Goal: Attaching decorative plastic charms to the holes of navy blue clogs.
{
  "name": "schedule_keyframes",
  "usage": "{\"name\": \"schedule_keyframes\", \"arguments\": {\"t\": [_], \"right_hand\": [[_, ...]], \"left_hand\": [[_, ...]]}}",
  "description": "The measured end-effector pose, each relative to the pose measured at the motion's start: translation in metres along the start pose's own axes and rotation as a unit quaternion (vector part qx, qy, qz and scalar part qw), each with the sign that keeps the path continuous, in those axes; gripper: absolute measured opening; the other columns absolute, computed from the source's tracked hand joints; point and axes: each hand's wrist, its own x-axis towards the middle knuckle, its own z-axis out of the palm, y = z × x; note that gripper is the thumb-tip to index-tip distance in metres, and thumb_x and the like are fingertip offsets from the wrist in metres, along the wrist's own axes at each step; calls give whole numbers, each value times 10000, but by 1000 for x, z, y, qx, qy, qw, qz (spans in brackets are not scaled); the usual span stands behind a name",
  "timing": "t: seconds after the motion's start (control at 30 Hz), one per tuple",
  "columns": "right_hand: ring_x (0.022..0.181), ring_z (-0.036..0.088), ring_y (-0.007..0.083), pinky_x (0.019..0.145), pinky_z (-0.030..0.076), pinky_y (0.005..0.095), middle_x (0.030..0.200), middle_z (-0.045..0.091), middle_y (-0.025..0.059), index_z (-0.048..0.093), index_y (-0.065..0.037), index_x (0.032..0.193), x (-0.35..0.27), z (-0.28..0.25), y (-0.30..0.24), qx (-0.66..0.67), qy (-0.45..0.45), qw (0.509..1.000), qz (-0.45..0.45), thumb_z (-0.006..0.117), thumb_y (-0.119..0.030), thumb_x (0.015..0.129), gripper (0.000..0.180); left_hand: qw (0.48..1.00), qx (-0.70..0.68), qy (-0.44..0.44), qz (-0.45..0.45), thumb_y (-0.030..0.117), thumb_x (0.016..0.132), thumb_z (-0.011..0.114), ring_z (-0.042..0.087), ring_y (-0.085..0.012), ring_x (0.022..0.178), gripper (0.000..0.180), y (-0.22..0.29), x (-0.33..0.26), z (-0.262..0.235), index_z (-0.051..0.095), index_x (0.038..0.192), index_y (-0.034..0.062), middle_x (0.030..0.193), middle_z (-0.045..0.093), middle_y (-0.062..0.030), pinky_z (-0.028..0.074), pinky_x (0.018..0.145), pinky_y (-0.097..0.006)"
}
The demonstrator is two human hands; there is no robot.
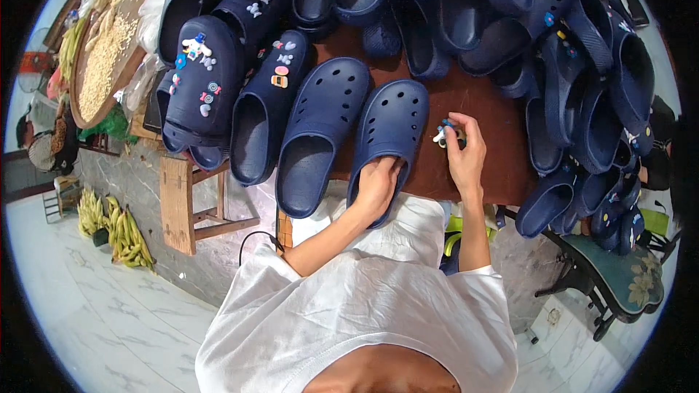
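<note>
Directly in front of me lies a plain navy clog [393,113] with holes across its upper, its heel toward me. My left hand [378,188] reaches into its foot opening with bent fingers closed on it; the fingertips are hidden under the upper. To the right, my right hand [467,156] is closed in a pinch, thumb against fingers, on a small white and blue shoe charm [440,136]. The charm is held just over the brown tabletop, apart from the clog. A second plain navy clog [320,135] lies alongside on the left, without charms.
Clogs decorated with charms [204,80] stand at the left. More navy clogs [459,7] are heaped at the back and down the right side of the brown table [480,178]. Beyond are a wooden stool [178,196], bananas [127,236], a round tray of pale kernels [80,105] and a wheeled chair [611,269].
</note>
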Motion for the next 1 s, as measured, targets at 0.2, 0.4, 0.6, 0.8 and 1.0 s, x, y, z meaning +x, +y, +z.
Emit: {"name": "schedule_keyframes", "arguments": {"t": [0.2,0.4,0.6,0.8,1.0], "right_hand": [[899,643,282,809,505,359,997,667,116,656,-37,1040,19,12,-27,-4,16,995,-99,659,-56,889,152],[905,638,296,795,506,377,986,667,119,660,-24,1005,47,39,-37,-10,-17,979,-204,669,-31,858,147],[901,627,315,799,505,400,977,659,121,667,-13,989,63,42,-48,-72,-80,946,-306,651,2,845,146],[865,653,288,781,512,363,953,678,129,684,-13,998,72,38,-53,-47,-112,965,-233,673,-10,852,146],[867,651,269,789,508,380,875,664,107,656,-18,966,76,37,-59,4,-185,973,-138,696,-21,821,150]], "left_hand": [[999,-3,-19,34,22,944,564,577,-175,1079,199,9,-12,16,609,1136,-6,1158,628,-63,435,958,-337],[995,-79,-2,-57,-83,787,598,587,-152,947,191,12,8,10,645,951,2,1002,640,-41,439,912,-298],[985,-139,-83,-66,-36,732,608,562,-160,898,121,1,22,-18,632,815,50,903,625,-14,406,889,-311],[966,-207,-133,-74,10,773,628,561,-166,969,86,1,29,-9,653,847,47,955,644,-34,378,969,-326],[985,-132,-61,-97,73,855,635,537,-114,945,38,25,16,18,654,823,67,921,629,-8,361,966,-292]]}}
